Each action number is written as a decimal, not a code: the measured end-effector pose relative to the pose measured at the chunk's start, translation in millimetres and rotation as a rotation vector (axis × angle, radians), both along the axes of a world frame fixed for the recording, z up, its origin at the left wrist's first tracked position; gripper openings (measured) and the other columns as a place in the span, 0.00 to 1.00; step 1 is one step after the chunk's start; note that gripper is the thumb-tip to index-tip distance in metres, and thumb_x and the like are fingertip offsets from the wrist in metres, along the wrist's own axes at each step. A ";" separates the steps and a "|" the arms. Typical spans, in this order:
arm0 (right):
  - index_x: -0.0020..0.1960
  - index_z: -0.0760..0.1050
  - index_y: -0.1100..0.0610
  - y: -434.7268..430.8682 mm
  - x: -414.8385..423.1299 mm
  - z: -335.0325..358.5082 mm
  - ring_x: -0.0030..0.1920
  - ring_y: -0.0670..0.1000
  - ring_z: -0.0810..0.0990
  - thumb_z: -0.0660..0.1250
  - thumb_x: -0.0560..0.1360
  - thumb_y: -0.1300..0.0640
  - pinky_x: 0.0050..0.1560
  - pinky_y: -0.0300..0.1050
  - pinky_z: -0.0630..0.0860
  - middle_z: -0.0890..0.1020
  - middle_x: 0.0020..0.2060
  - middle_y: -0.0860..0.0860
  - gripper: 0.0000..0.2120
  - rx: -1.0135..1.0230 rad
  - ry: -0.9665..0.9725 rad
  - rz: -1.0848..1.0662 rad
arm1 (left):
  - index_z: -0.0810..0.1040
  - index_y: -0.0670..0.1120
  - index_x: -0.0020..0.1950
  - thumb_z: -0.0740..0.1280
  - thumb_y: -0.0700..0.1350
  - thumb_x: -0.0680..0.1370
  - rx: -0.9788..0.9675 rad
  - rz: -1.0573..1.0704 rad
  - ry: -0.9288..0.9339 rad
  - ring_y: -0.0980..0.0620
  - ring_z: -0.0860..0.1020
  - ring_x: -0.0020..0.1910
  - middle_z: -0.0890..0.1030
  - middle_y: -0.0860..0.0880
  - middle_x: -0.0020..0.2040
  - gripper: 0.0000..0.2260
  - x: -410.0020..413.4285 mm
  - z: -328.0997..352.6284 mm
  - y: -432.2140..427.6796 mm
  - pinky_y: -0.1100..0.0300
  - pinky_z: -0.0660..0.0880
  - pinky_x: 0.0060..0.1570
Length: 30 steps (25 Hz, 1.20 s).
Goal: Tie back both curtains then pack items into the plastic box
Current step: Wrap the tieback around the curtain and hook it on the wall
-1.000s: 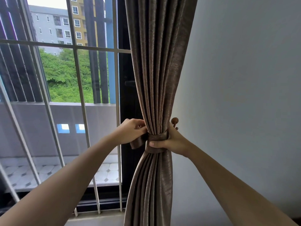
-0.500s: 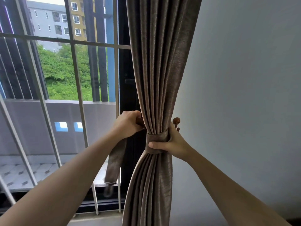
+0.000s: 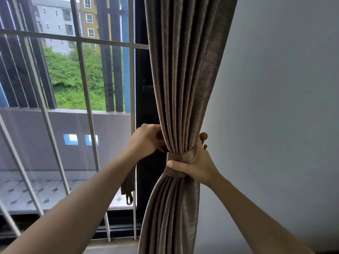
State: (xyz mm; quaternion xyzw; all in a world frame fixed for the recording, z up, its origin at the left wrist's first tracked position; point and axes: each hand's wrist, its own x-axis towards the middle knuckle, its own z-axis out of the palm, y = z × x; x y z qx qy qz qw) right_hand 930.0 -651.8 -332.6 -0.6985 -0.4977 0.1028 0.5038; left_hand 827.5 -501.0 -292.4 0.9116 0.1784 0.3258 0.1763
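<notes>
Curtain [image 3: 183, 79]: brown, gathered into one bundle beside the wall [image 3: 275, 107]. It is pinched to a waist at mid-height, and the folds fan out above and below.
Tie [image 3: 180, 157]: a band of the same cloth, wrapped round the curtain's waist, lying flat across the front folds.
Right hand [image 3: 198, 165]: grasping tie and curtain from the wall side. The thumb lies across the front at the band's lower edge, and the fingers are hidden behind.
Left hand [image 3: 145, 141]: clenched on the tie at the curtain's left edge, fingers curled in.
Tie end [image 3: 128, 186]: hangs loose below the left hand, partly behind the forearm, against the dark frame. There is a small loop [image 3: 129, 198] at its tip.
Hook [image 3: 203, 136]: a wooden knob just above the right hand, at the curtain's right edge. A smaller knob sits below it.
Window [image 3: 82, 79]: left of the curtain, with pale bars across the glass. Balcony tiles, greenery and buildings lie beyond.
</notes>
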 end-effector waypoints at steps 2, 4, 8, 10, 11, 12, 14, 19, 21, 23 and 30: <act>0.67 0.62 0.47 -1.5 -7.2 -5.4 0.53 0.43 0.80 0.74 0.58 0.34 0.54 0.38 0.78 0.79 0.56 0.43 0.44 0.025 -0.013 -0.106 | 0.80 0.42 0.44 0.71 0.46 0.72 0.061 0.038 0.024 0.49 0.73 0.33 0.74 0.54 0.32 0.08 3.1 -7.7 -0.3 0.59 0.66 0.33; 0.67 0.63 0.48 -2.5 -11.3 -5.8 0.52 0.45 0.80 0.73 0.60 0.34 0.54 0.39 0.78 0.79 0.55 0.43 0.41 -0.001 -0.034 -0.171 | 0.80 0.44 0.45 0.70 0.50 0.73 0.096 0.099 0.019 0.48 0.73 0.33 0.75 0.51 0.34 0.10 2.8 -11.1 1.5 0.58 0.69 0.35; 0.65 0.66 0.50 -3.8 -12.3 2.5 0.48 0.45 0.79 0.72 0.67 0.42 0.50 0.34 0.77 0.79 0.50 0.43 0.31 -0.046 -0.097 -0.153 | 0.80 0.46 0.43 0.67 0.57 0.73 0.236 0.204 0.017 0.44 0.79 0.37 0.81 0.48 0.37 0.14 1.8 -12.8 9.1 0.58 0.69 0.36; 0.65 0.69 0.52 -4.7 -12.6 7.1 0.48 0.46 0.80 0.71 0.70 0.44 0.48 0.30 0.74 0.79 0.48 0.43 0.28 -0.076 -0.150 -0.152 | 0.80 0.45 0.44 0.65 0.56 0.75 0.311 0.216 0.029 0.45 0.79 0.38 0.80 0.48 0.39 0.15 4.3 -17.0 14.3 0.59 0.67 0.36; 0.66 0.68 0.52 -6.2 -12.3 9.5 0.51 0.47 0.80 0.70 0.70 0.44 0.49 0.30 0.75 0.79 0.49 0.44 0.28 -0.093 -0.138 -0.127 | 0.80 0.44 0.45 0.64 0.55 0.77 0.354 0.223 0.028 0.45 0.79 0.38 0.80 0.48 0.39 0.14 4.7 -19.2 15.4 0.59 0.66 0.35; 0.67 0.67 0.50 -8.6 -10.9 10.5 0.53 0.46 0.80 0.71 0.70 0.44 0.52 0.33 0.76 0.79 0.52 0.43 0.29 -0.102 -0.095 -0.078 | 0.80 0.44 0.47 0.63 0.54 0.77 0.386 0.224 0.040 0.45 0.79 0.39 0.80 0.48 0.40 0.14 4.1 -20.9 15.4 0.59 0.66 0.35; 0.67 0.62 0.44 -16.7 -7.8 9.2 0.56 0.41 0.78 0.73 0.66 0.44 0.56 0.36 0.77 0.77 0.58 0.40 0.34 -0.092 0.013 0.039 | 0.80 0.47 0.51 0.62 0.57 0.77 0.400 0.176 0.084 0.44 0.80 0.41 0.82 0.48 0.41 0.15 -1.4 -23.2 16.6 0.59 0.67 0.36; 0.73 0.57 0.47 -35.0 -8.8 -7.8 0.66 0.42 0.70 0.74 0.62 0.39 0.66 0.43 0.70 0.69 0.68 0.42 0.46 -0.154 -0.001 -0.034 | 0.77 0.49 0.55 0.62 0.57 0.78 0.365 0.250 0.213 0.43 0.80 0.41 0.82 0.46 0.42 0.14 -14.4 -21.8 28.2 0.56 0.71 0.37; 0.72 0.59 0.48 -37.3 -13.2 -11.5 0.66 0.43 0.69 0.74 0.65 0.43 0.68 0.45 0.67 0.69 0.67 0.42 0.41 -0.119 -0.005 -0.081 | 0.77 0.48 0.54 0.62 0.52 0.79 0.404 0.301 0.194 0.44 0.80 0.42 0.82 0.47 0.43 0.10 -15.5 -23.9 26.2 0.57 0.70 0.37; 0.70 0.63 0.49 -41.2 -18.4 -12.3 0.64 0.41 0.69 0.74 0.69 0.49 0.67 0.41 0.66 0.70 0.64 0.41 0.34 -0.050 -0.027 -0.132 | 0.77 0.47 0.52 0.63 0.51 0.78 0.384 0.265 0.227 0.46 0.79 0.40 0.81 0.48 0.41 0.09 -20.5 -28.5 23.6 0.59 0.68 0.35; 0.67 0.68 0.51 -56.1 -27.0 3.5 0.64 0.46 0.72 0.67 0.70 0.69 0.66 0.47 0.68 0.72 0.59 0.41 0.29 -0.087 -0.021 -0.082 | 0.80 0.44 0.41 0.56 0.60 0.76 0.300 -0.104 0.004 0.58 0.72 0.23 0.77 0.53 0.28 0.22 -74.5 -35.5 19.2 0.74 0.63 0.25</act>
